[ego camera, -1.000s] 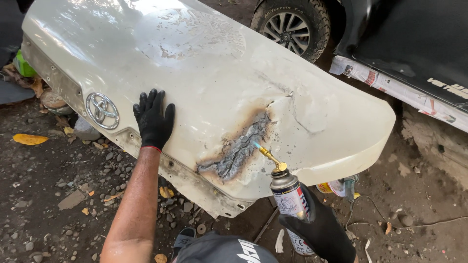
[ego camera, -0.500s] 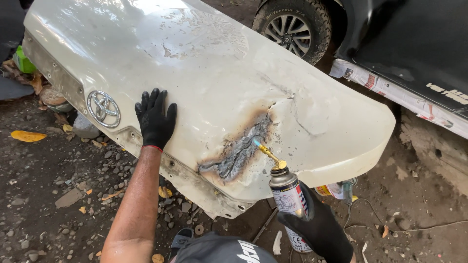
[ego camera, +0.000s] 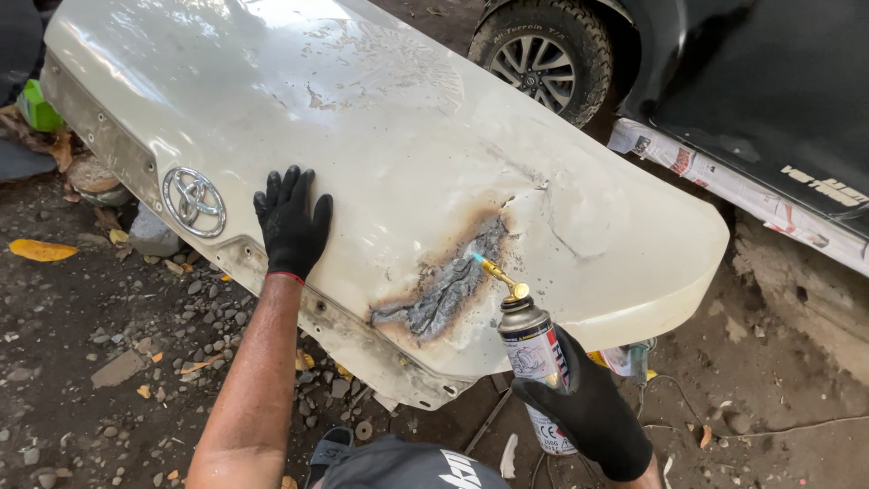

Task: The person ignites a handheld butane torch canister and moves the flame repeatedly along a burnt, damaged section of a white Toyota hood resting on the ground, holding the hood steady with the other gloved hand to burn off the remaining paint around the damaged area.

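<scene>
The left hand [ego camera: 291, 226], in a black glove, lies flat with fingers spread on the white panel [ego camera: 362, 136], just right of the chrome emblem [ego camera: 194, 201] and above the panel's lower edge. The right hand [ego camera: 588, 412], also gloved in black, is wrapped tight around a torch can [ego camera: 534, 358] held upright and tilted slightly left. The can's brass nozzle [ego camera: 500, 274] points up and left at the panel, a small blue flame at its tip touching the scorched patch [ego camera: 448, 290]. That patch is grey and blistered, ringed with brown and black burn marks, and sits near the panel's lower right edge; thin cracks run off it to the right.

The panel lies across gravel ground [ego camera: 90, 362] scattered with stones and dry leaves. Behind it stands a dark car [ego camera: 769, 91] with a wheel [ego camera: 540, 56] in view, and newspaper [ego camera: 724, 177] is taped along its lower body. A green object [ego camera: 38, 107] lies at the far left.
</scene>
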